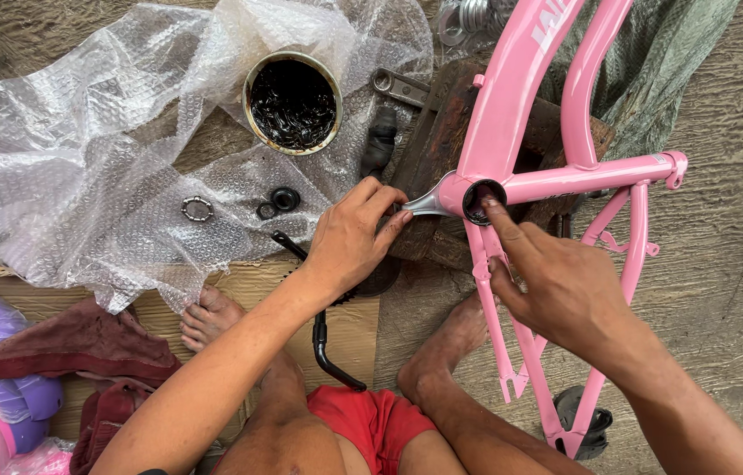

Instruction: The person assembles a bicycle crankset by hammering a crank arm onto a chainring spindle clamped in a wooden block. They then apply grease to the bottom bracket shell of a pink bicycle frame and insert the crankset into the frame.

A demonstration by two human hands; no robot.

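Note:
A pink bicycle frame lies on the ground over a rusty brown block. My right hand has its index finger inside the frame's round bottom bracket shell. My left hand grips the silver crank end that sticks out of the shell's left side. Below that hand, a black crank arm and part of a toothed chainring show.
A round tin of dark grease sits on crumpled bubble wrap, with a bearing ring and two black cups nearby. A spanner lies behind. Dark red cloth and my bare feet are close.

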